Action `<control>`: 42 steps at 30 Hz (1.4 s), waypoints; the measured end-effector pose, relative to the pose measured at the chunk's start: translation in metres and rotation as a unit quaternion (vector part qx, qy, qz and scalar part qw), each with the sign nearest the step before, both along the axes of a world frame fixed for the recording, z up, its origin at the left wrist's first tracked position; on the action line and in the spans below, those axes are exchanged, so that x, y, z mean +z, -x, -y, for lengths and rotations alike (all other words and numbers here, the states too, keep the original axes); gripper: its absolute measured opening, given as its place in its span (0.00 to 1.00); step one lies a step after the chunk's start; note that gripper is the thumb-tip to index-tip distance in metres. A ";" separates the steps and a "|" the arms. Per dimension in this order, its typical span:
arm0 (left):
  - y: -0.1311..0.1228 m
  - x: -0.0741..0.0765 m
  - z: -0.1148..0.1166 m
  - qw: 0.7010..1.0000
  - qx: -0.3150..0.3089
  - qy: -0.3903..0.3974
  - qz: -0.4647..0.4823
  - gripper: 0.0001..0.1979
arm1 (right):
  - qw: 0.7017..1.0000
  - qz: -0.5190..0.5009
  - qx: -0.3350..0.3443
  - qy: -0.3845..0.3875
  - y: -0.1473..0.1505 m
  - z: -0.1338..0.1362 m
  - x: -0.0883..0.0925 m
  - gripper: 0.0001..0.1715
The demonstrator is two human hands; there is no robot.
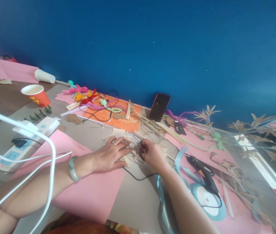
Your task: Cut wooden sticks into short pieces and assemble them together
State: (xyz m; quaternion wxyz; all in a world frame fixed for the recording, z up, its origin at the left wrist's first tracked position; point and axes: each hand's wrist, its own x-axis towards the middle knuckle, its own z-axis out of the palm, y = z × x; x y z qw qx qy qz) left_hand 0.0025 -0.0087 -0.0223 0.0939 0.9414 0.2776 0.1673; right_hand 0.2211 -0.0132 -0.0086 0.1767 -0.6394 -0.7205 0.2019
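My right hand (152, 155) grips scissors (135, 139), blades toward back edge of counter (134, 203); straw bits (134, 158) lie between it and my spread left hand (111, 154) (palm down).

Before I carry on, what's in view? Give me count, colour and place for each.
Wall: one, blue, behind
Table: one, grey, beneath
Cups: two; red upright, white on its side, far left
Power strip: one, white and blue, left
Cables: several, white, left foreground
Paper sheets: several pink, one orange
Pipe cleaners: several, mixed colours, by the wall
Phone: one, dark, propped against wall
Straw pieces: many, pale, centre
Glue gun: one, black, right
Ribbon roll: one, pale blue, beside glue gun
Dried stems: several, brownish, right
Scissors: one pair, silver blades, centre
Bangle: one, greenish, left wrist
Left hand: one, spread over straw
Right hand: one, holding scissors
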 end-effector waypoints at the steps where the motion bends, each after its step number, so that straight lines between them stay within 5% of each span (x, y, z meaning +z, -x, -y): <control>1: 0.000 -0.001 -0.001 1.000 0.006 0.001 -0.004 0.25 | 1.000 0.002 0.001 0.001 0.000 0.000 0.000 0.05; 23: 0.001 -0.002 0.000 0.998 0.036 0.031 -0.043 0.29 | 1.000 0.016 0.006 0.001 -0.002 0.000 -0.002 0.05; 38: 0.002 -0.002 0.000 1.000 0.002 0.031 0.001 0.29 | 1.000 0.016 -0.001 0.000 -0.002 0.000 -0.003 0.06; 42: 0.003 0.006 0.000 0.996 -0.030 0.060 0.053 0.21 | 1.000 0.014 -0.003 -0.011 -0.002 0.000 -0.001 0.06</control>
